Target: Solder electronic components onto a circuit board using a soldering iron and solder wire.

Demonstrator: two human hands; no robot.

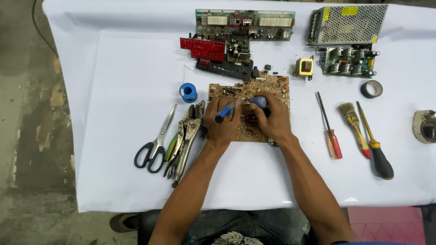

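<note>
The left hand grips a blue-handled tool and the right hand a blue bulb, both over the brown circuit board; work looks midway, boards beyond untouched.

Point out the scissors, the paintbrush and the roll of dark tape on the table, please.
scissors [156, 146]: head view, on the pivot area above the black handles.
paintbrush [348, 110]: head view, on the bristle end.
roll of dark tape [366, 93]: head view, on the left side of its ring.
</note>
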